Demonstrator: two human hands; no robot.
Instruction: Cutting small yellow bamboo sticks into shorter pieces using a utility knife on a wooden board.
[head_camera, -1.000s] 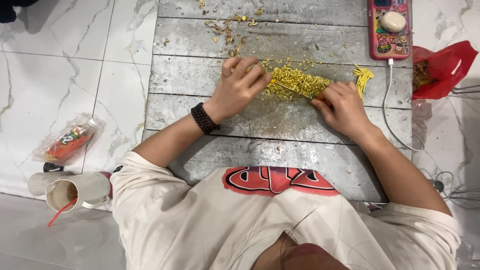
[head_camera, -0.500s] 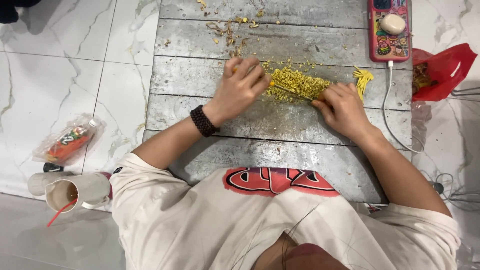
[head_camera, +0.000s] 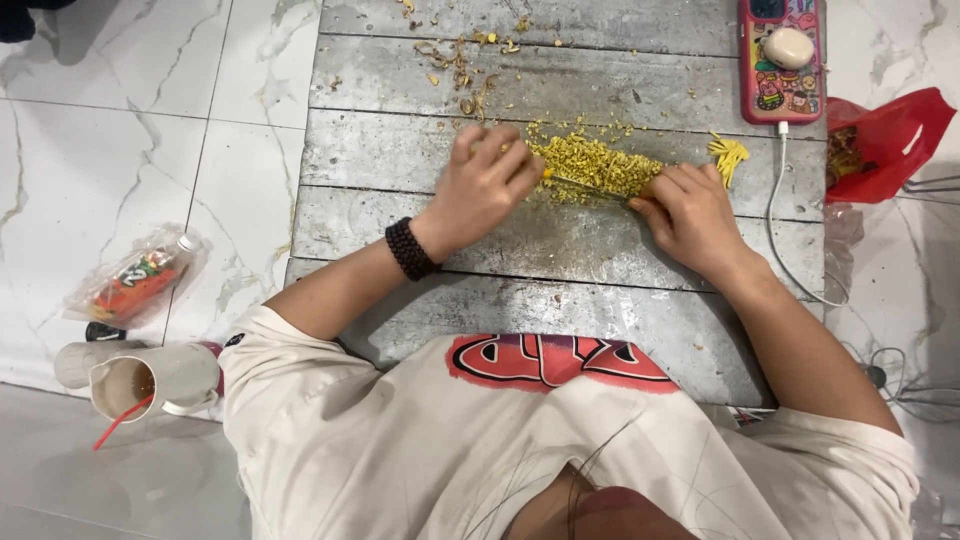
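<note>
On the floor by the worktop's near left corner stand one cup (head_camera: 150, 380) with a red straw and one wrapped bottle (head_camera: 135, 280). At mid-worktop (head_camera: 400, 160), the left hand (head_camera: 485, 185) is curled, fingers closed at the left end of the single pile of yellow bits (head_camera: 595, 168); it sits slightly nearer the pile than half a second ago. The right hand (head_camera: 690, 215) is closed, pinching a thin blade (head_camera: 590, 185) that lies across the pile, unmoved. One pink phone (head_camera: 780, 60) lies at the far right corner.
</note>
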